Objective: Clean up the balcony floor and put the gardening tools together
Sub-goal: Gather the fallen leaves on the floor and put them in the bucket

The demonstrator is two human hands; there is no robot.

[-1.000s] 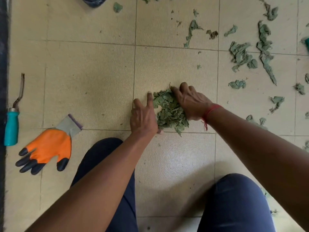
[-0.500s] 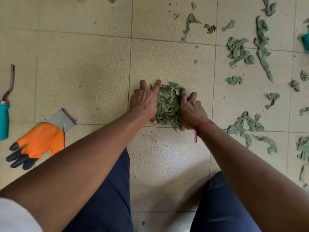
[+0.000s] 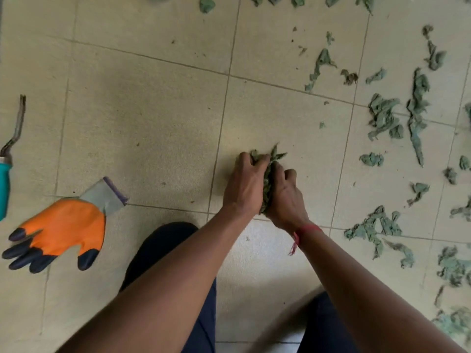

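Observation:
A bunch of dry green leaves (image 3: pixel 270 159) is squeezed between my two hands just above the beige tiled floor (image 3: pixel 142 118). My left hand (image 3: pixel 246 184) curls round its left side, and my right hand (image 3: pixel 286 197), with a red thread at the wrist, grips the right side. Most of the bunch is hidden between my palms. An orange glove with black fingertips (image 3: pixel 61 228) lies on the floor at the left. A hand tool with a teal handle (image 3: pixel 7 161) lies at the far left edge.
Several loose torn leaves (image 3: pixel 382 118) are scattered over the tiles at the right and upper right, with more near the right edge (image 3: pixel 372 225). My knees in dark blue trousers (image 3: pixel 163 250) fill the lower middle.
My hands have closed together and gathered the flat leaf pile into a tight bunch held between the palms. The view has tilted a little to the right.

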